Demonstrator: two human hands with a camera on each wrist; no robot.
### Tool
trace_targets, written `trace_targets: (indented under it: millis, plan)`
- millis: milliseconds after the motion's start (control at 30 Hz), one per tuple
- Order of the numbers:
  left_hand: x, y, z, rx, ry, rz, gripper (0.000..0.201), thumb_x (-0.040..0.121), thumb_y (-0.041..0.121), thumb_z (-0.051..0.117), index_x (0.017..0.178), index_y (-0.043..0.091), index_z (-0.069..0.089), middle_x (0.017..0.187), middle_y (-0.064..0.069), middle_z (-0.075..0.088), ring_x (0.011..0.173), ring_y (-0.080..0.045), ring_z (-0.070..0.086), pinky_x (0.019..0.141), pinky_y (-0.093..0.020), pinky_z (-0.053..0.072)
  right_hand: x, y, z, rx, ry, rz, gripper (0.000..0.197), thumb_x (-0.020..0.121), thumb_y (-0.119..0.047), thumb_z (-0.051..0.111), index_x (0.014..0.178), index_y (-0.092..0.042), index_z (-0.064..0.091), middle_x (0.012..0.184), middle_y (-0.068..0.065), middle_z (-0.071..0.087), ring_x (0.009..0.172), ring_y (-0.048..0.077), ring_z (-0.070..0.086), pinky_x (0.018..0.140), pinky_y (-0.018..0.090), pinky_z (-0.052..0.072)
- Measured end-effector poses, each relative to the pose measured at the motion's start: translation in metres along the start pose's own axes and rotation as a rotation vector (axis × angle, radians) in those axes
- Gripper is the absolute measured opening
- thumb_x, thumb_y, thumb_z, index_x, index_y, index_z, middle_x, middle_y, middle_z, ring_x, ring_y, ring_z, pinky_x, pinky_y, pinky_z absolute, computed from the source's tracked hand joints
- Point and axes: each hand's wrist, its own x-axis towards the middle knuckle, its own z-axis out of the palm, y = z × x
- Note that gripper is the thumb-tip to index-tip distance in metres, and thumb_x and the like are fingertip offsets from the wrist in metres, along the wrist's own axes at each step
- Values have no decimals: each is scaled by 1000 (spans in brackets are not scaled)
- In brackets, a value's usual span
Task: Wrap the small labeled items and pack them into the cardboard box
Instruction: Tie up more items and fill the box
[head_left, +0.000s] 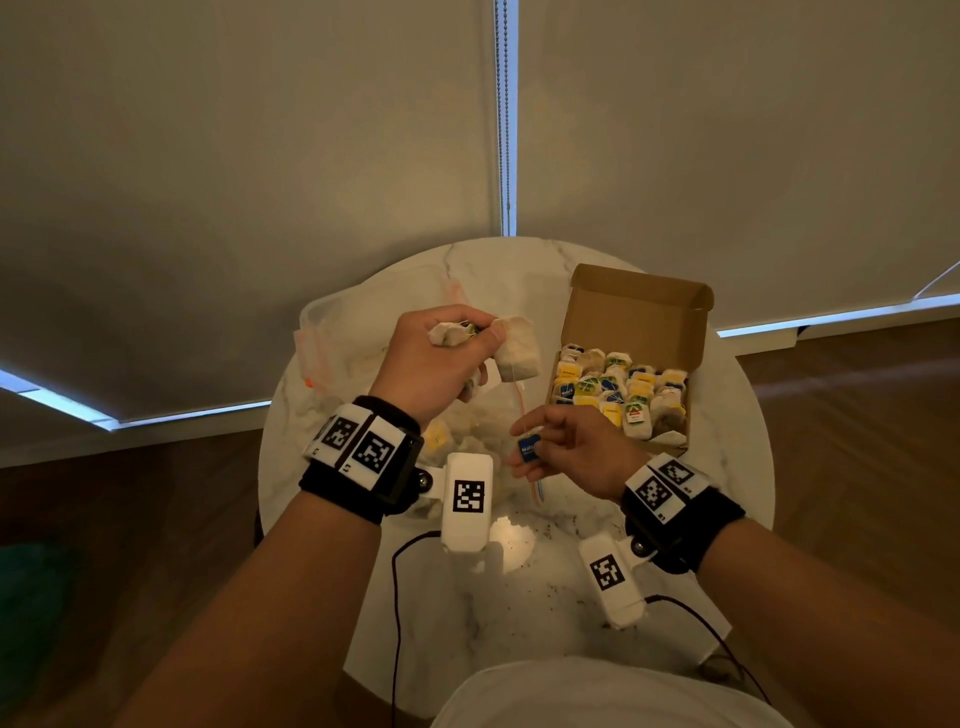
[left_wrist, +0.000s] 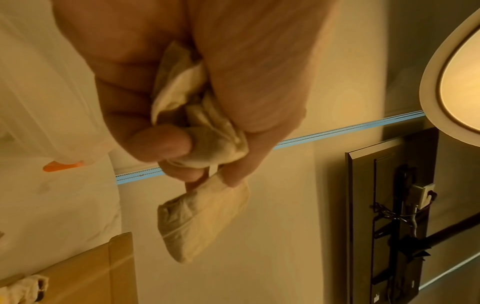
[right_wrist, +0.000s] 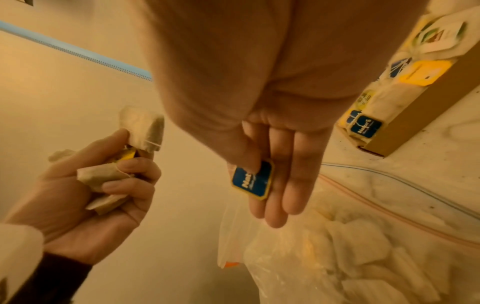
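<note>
Left hand (head_left: 434, 358) is raised over the round marble table (head_left: 727, 467), fingers curled round a bunch of crumpled tea bags (left_wrist: 197, 115). Its thumb and forefinger pinch one more tea bag (head_left: 517, 349), which hangs below the fingertips in the left wrist view (left_wrist: 205, 222). A thin string runs down from that bag toward the right hand (head_left: 576, 452).

Right hand sits lower and nearer the body, fingers mostly straight, thumb pressing a small blue tag (head_left: 529, 448) against the fingers. In the right wrist view the blue tag (right_wrist: 252, 181) has a yellow edge and white lettering, only partly readable.

Cardboard box (head_left: 639, 312) stands open at the right of the table, lid flap upright at the back. It is packed with rows of tea bags (head_left: 618, 389) carrying yellow, blue and green tags.

A clear zip bag (head_left: 332, 338) lies on the left of the table behind the left hand. In the right wrist view a clear bag (right_wrist: 363, 236) with loose white tea bags inside lies under the right hand, just beside the box (right_wrist: 415, 115).

Both wrists wear black bands with printed square markers (head_left: 363, 441).
</note>
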Motion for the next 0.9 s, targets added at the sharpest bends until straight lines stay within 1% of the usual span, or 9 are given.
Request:
trace_targets:
  millis: [100, 200, 300, 400, 467, 600, 667, 733, 900]
  plan:
    - [-2, 0, 0, 5, -13, 7, 10, 89, 11, 71, 79, 14, 72, 82, -33, 64, 53, -23, 53, 42, -25, 38, 5, 5, -4, -27, 142, -7, 17, 91, 9, 56, 92, -5, 65, 80, 14, 73, 77, 23, 74, 71, 33, 61]
    - [-5, -1, 0, 13, -59, 9, 12, 89, 12, 71, 78, 14, 72, 74, -24, 65, 51, -22, 54, 42, -24, 37, 11, 2, -13, -274, 276, -75, 16, 84, -3, 71, 83, -19, 75, 76, 3, 73, 69, 15, 67, 65, 26, 57]
    - [-10, -5, 0, 26, -96, -9, 12, 89, 11, 71, 77, 13, 71, 59, -4, 61, 51, -23, 53, 41, -23, 36, 14, -14, -19, -187, 333, -72, 9, 88, -4, 68, 89, -8, 76, 63, 2, 69, 52, 12, 62, 47, 22, 49]
    - [-15, -15, 0, 53, -120, -34, 10, 89, 11, 71, 79, 13, 72, 62, -4, 63, 51, -23, 53, 41, -23, 37, 11, -39, -22, -50, 330, -118, 10, 90, -6, 66, 93, -2, 74, 68, 4, 72, 57, 10, 67, 55, 19, 54]
    - [-19, -22, 1, 65, -136, -69, 6, 88, 12, 72, 82, 11, 73, 65, -9, 64, 48, -22, 54, 40, -23, 38, 9, -53, -23, -44, 324, -193, 9, 88, -6, 67, 95, -6, 74, 78, 7, 74, 63, 10, 68, 62, 19, 56]
    - [-24, -31, 7, 80, -113, -138, 5, 87, 15, 74, 82, 14, 73, 65, -11, 64, 51, -24, 55, 40, -24, 40, 5, -70, -19, -57, 325, -352, 26, 86, -2, 70, 109, -13, 69, 79, 6, 75, 74, 16, 72, 71, 24, 57]
    - [-25, -34, 9, 77, -91, -145, 7, 87, 17, 74, 80, 16, 72, 66, -12, 62, 53, -26, 55, 41, -24, 40, 2, -74, -16, -87, 340, -419, 20, 85, -4, 71, 102, -15, 72, 83, 4, 75, 79, 15, 71, 75, 26, 57]
    - [-24, -34, 10, 59, -82, -145, 9, 88, 17, 73, 79, 15, 71, 63, -11, 60, 53, -25, 54, 40, -24, 40, -2, -76, -13, -156, 357, -487, 13, 84, -4, 72, 92, -14, 76, 86, 4, 74, 80, 17, 69, 72, 27, 56]
    - [-22, -35, 9, 26, -82, -135, 8, 88, 14, 72, 88, 6, 73, 62, -11, 59, 53, -22, 54, 40, -23, 38, -20, -71, -13, -130, 278, -459, 12, 84, -4, 72, 93, -11, 77, 79, 2, 75, 69, 13, 69, 66, 26, 57]
